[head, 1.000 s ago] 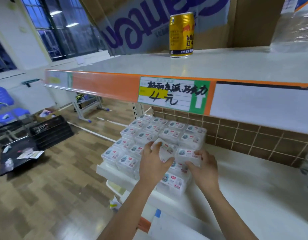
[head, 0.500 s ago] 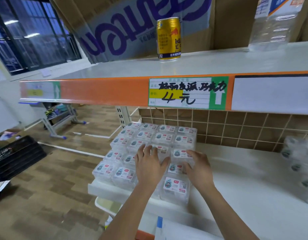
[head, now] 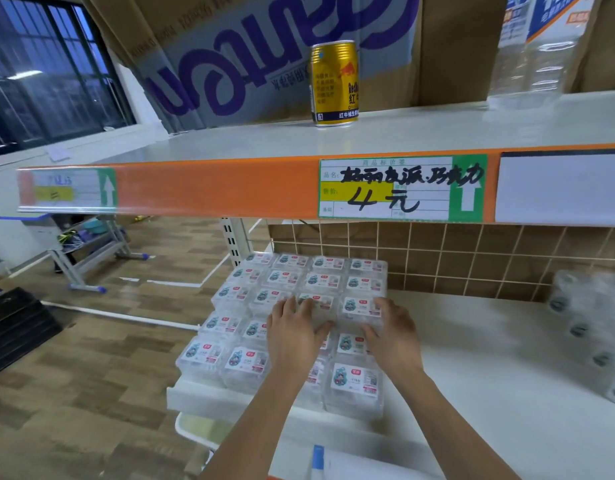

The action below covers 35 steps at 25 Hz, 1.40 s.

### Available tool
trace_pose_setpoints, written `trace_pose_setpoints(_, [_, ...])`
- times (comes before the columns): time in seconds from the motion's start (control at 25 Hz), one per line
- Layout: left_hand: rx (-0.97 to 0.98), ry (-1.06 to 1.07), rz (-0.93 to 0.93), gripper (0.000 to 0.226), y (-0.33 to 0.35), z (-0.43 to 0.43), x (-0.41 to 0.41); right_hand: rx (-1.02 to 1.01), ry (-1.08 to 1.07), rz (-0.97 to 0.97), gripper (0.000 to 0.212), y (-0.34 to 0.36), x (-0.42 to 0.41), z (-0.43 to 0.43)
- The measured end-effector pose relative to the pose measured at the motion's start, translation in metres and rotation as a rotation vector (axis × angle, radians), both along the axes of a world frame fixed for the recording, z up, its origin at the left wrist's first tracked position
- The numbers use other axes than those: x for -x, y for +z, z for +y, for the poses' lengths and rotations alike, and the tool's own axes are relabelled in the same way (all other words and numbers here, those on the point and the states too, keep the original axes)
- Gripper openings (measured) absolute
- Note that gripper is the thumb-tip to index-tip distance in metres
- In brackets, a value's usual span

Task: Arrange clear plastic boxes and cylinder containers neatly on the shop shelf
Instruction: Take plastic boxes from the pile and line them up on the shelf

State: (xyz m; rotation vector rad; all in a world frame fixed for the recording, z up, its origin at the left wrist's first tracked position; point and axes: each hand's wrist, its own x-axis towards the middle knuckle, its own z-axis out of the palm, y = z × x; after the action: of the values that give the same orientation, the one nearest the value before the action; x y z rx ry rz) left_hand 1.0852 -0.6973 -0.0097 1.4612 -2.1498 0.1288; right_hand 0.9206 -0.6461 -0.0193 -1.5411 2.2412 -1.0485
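Clear plastic boxes point(head: 282, 278) sit in a tight block at the left end of the lower shelf point(head: 489, 375), four across & five rows deep, labels up. Back row is close to the brown tiled panel point(head: 472, 258), front row at the shelf lip. Looks like more than one layer, can't count how many. My L hand point(head: 292, 336) lies palm down on the middle of the block, approx third & fourth rows. Its fingers are fairly straight & close together, flat on the box tops, thumb splayed out to the right: pressing, not pinching. My R hand point(head: 392, 336) is at the block's right edge on the end box point(head: 363, 308) of the third row, fingers bent over its right side, thumb against its near edge, so that box is clasped btw thumb & fingers. The two thumbs point toward each other but stay apart. Cylinder containers point(head: 590, 327) are well apart at the far right of the same shelf, blurred, dark round ends showing, can't count them. Above, the upper shelf point(head: 230, 147) has an orange front strip w/ a handwritten price tag point(head: 399, 188). A gold can point(head: 335, 83) stands upright on it in front of a cardboard carton point(head: 264, 57), w/ a clear bottle point(head: 534, 46) off to the right. Wood floor point(head: 74, 375) shows below on the left.
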Motion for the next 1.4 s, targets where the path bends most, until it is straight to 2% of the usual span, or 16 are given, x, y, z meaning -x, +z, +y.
trace_pose_setpoints(0.28, [0.024, 0.0, -0.019, 0.046, -0.002, -0.001, -0.001, -0.036, -0.015, -0.008, 0.046, 0.003, 0.0, -0.001])
trace_pose_setpoints(0.52, [0.004, -0.013, 0.01, 0.051, 0.002, 0.002, 0.001, 0.029, 0.014, -0.03, 0.048, 0.003, -0.004, 0.006])
trace_pose_setpoints(0.72, [0.104, -0.06, 0.034, 0.048, 0.008, 0.015, 0.023, 0.131, -0.025, -0.023, 0.044, 0.012, -0.002, 0.026])
trace_pose_setpoints(0.92, [0.066, -0.193, 0.069, 0.035, 0.012, 0.036, 0.068, 0.137, -0.091, 0.024, 0.057, 0.016, 0.016, 0.059])
trace_pose_setpoints(1.04, [0.088, -0.306, 0.057, 0.031, 0.016, 0.056, 0.109, 0.174, -0.158, 0.062, 0.057, 0.018, 0.04, 0.086])
trace_pose_setpoints(1.28, [0.094, -0.489, 0.043, 0.031, 0.029, 0.125, 0.22, 0.215, -0.333, 0.166, 0.06, 0.027, 0.12, 0.167])
trace_pose_setpoints(1.4, [0.033, -0.628, 0.103, 0.027, 0.03, 0.181, 0.282, 0.198, -0.444, 0.146, 0.06, 0.025, 0.17, 0.225])
